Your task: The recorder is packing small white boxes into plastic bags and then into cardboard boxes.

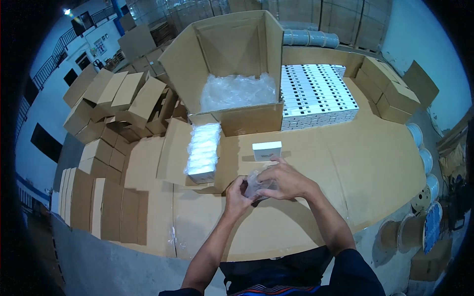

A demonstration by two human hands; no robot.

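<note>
My left hand and my right hand meet over the cardboard-covered table, both gripping a small item in a clear plastic bag. What is inside the bag is mostly hidden by my fingers. Just beyond my right hand a small white box stands on the table. To the left of my hands lies a plastic-wrapped stack of white boxes on a cardboard flap.
A large open carton with crumpled clear plastic inside stands behind the hands. To its right is a block of several stacked white boxes. Brown cartons sit at the far right; folded cartons pile up at left. Tape rolls lie at the right edge.
</note>
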